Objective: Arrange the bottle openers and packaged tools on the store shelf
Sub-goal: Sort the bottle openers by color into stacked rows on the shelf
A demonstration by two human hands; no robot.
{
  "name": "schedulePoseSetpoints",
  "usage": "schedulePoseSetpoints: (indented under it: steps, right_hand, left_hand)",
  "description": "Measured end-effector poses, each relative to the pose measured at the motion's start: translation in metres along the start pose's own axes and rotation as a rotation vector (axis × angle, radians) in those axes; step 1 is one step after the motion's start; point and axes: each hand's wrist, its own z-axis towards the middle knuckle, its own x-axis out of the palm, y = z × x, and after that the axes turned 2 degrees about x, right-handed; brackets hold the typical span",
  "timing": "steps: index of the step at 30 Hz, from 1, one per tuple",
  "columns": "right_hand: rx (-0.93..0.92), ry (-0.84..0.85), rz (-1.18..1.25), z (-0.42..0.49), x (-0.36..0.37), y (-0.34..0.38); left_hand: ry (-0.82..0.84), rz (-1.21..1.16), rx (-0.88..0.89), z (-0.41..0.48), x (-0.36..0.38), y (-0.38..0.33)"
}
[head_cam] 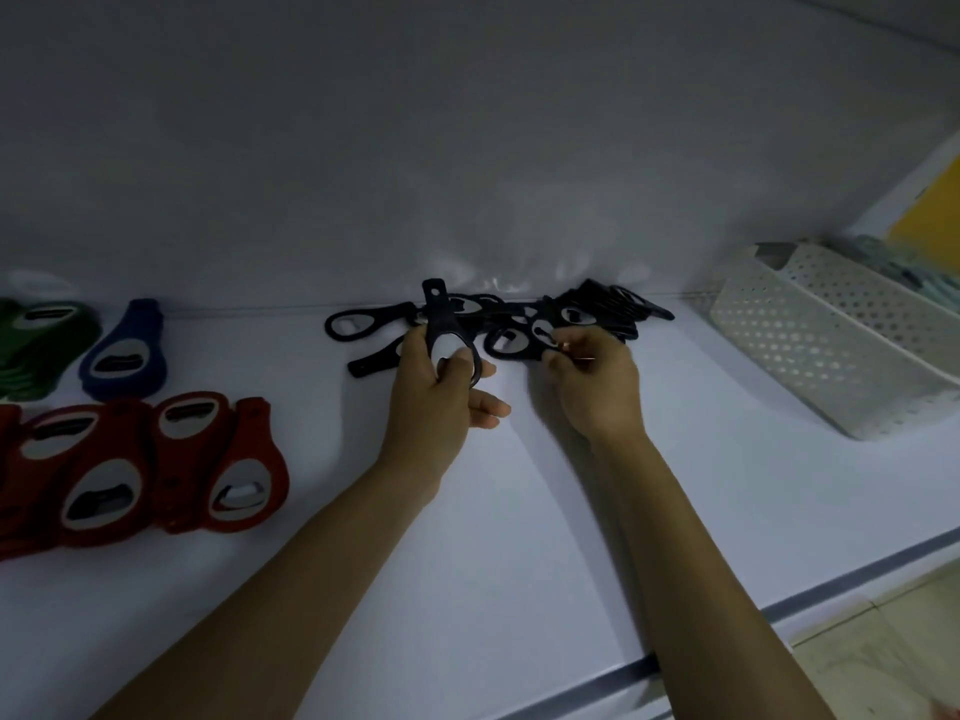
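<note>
Left hand gripping black opener upright, just left of black opener pile; right hand pinching opener at pile.

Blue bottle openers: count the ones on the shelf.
1. The blue bottle opener lies at left on the shelf, behind the red bottle openers and right of the green bottle openers; more may be stacked beneath it.

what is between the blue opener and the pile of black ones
Nothing but bare white shelf lies between the blue opener and the black openers, as the head view shows.
</note>
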Motion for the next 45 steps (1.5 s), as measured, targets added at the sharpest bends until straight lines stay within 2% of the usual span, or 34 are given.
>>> schedulePoseSetpoints:
  steps: [2,3,5,7,9,11,14,15,16,18,20,23,26,29,32,36,38,40,42,43,45]
  right_hand:
    - [0.195,-0.056,0.522,0.000,-0.009,0.008]
    - [0.265,-0.086,0.692,0.000,-0.014,0.010]
    - [0.337,-0.119,0.840,0.001,-0.020,0.011]
    - [0.303,-0.083,0.861,0.000,-0.020,0.013]
    - [0.184,-0.007,0.811,-0.004,-0.016,0.019]
    - [0.050,0.057,0.732,-0.009,-0.011,0.025]
    - [-0.020,-0.005,0.599,-0.010,-0.004,0.023]
    - [-0.048,-0.073,0.418,-0.007,-0.002,0.017]
    - [-0.111,-0.121,0.128,-0.002,-0.001,0.009]
    - [-0.241,-0.053,-0.398,0.005,0.003,-0.008]
    - [-0.257,0.018,-0.603,0.009,0.006,-0.016]
    - [-0.322,-0.088,-0.702,0.008,0.008,-0.014]
    - [-0.317,-0.177,-0.608,0.002,0.005,-0.009]
    - [-0.217,-0.290,-0.230,-0.007,0.001,0.004]
    - [-0.390,-0.303,-0.015,-0.019,0.004,0.017]
    - [-0.743,-0.082,-0.172,-0.033,0.017,0.026]
    - [-0.820,0.061,-0.140,-0.035,0.025,0.027]
    - [-0.731,0.101,0.087,-0.038,0.030,0.029]
    - [-0.547,0.034,0.236,-0.037,0.031,0.030]
    - [-0.464,0.010,0.226,-0.033,0.031,0.027]
    - [-0.402,0.087,0.094,-0.026,0.034,0.021]
  left_hand:
    - [-0.012,-0.002,0.009,0.001,0.000,0.001]
    - [-0.015,-0.004,0.011,0.000,0.000,0.001]
    - [-0.022,-0.018,0.010,0.000,0.000,0.000]
    - [-0.008,-0.052,-0.013,-0.001,0.002,-0.001]
    - [0.028,-0.058,-0.039,-0.002,0.004,-0.003]
    - [0.080,0.071,0.010,-0.004,0.004,-0.003]
    - [0.148,0.262,0.088,-0.007,0.003,0.000]
    - [0.153,0.279,0.089,-0.008,0.003,0.000]
    - [0.152,0.263,0.081,-0.008,0.002,0.001]
    - [0.129,0.181,0.045,-0.008,0.003,-0.002]
    - [0.105,0.111,0.016,-0.007,0.003,-0.002]
    - [0.106,0.032,-0.002,-0.006,0.002,-0.003]
    - [0.104,0.017,0.003,-0.004,0.000,-0.003]
    - [0.093,-0.037,-0.024,-0.002,0.000,-0.002]
    - [0.067,-0.080,-0.030,-0.001,0.001,-0.002]
    - [-0.028,-0.241,-0.121,0.002,0.000,-0.005]
    - [-0.105,-0.257,-0.124,0.006,-0.002,-0.003]
    - [-0.165,-0.332,-0.126,0.006,-0.005,-0.003]
    - [-0.197,-0.409,-0.109,0.005,-0.004,-0.004]
    - [-0.221,-0.413,-0.080,0.003,-0.002,-0.005]
    - [-0.298,-0.363,0.021,-0.001,0.000,-0.005]
